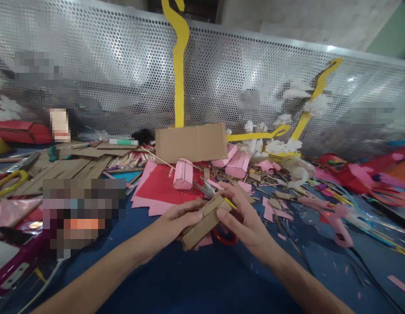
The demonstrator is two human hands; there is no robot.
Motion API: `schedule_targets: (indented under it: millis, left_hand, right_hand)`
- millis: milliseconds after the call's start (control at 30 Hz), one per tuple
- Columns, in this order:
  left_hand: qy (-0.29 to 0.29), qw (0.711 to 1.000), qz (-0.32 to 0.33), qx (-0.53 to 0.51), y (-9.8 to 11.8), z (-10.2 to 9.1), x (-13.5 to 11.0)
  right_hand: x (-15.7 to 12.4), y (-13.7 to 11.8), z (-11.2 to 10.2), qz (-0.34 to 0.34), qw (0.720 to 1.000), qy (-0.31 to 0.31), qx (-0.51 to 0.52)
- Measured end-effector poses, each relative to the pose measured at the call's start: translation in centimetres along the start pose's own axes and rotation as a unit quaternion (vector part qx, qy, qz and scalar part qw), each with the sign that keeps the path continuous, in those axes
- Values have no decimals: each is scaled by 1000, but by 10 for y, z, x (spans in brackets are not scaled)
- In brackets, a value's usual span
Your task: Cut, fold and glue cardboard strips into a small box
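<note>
Left hand (pixel 184 218): curled round the left end of a folded cardboard block, thumb flat on its upper face, fingers mostly hidden behind it.
Right hand (pixel 240 213): partly closed on the block's right end, thumb pressed on the near side, fingers bent over the far side.
Folded cardboard block (pixel 207 224): gripped between both hands, tilted, its right end higher and farther off than its left.
Red loop handle (pixel 226 237): just below the right hand, partly covered by the block.
Metal blades (pixel 208 188): just beyond the block, between the two hands.
Pink faceted paper tube (pixel 183 174): beyond the left hand, standing at the edge of a red sheet (pixel 156 187) laid over pink sheets (pixel 137 199).
Pink glue gun (pixel 336 220): well to the right of the right hand, on the blue tabletop (pixel 189 283).
Cardboard offcuts (pixel 68 168): left of and beyond the left hand.
Cardboard box (pixel 191 143): farther beyond both hands, a yellow hooked strip (pixel 179 74) rising behind it.
White fluff (pixel 255 147): beyond the right hand, near the box.
Perforated metal screen (pixel 215 78): farthest from the hands, behind everything on the tabletop.
</note>
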State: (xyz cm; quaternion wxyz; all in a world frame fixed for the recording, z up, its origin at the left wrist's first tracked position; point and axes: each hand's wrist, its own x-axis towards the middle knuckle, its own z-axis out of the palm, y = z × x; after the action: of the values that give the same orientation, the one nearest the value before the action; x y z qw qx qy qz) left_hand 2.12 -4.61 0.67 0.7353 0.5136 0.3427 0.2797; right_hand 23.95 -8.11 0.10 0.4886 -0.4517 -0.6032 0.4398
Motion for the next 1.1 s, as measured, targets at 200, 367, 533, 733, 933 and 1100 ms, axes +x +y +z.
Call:
schedule_targets:
  millis: [200, 367, 533, 733, 933, 1100]
  left_hand:
    - [-64, 978, 169, -99, -6, -10, 10]
    - [-26, 981, 190, -27, -14, -2, 16]
    - [138, 974, 173, -49, -10, -10, 15]
    - [242, 947, 193, -82, 2, -22, 17]
    - [244, 942, 222, -63, -3, -26, 23]
    - [240, 937, 248, -48, -3, -31, 26]
  right_hand:
    - [2, 4, 0, 26, 1000, 0, 11]
    - [1, 4, 7, 47, 996, -59, 55]
    - [2, 0, -11, -16, 970, 33, -241]
    - [6, 17, -32, -25, 857, 9, -514]
    - [16, 20, -31, -13, 840, -1, -542]
    - [17, 15, -48, -22, 841, 57, -537]
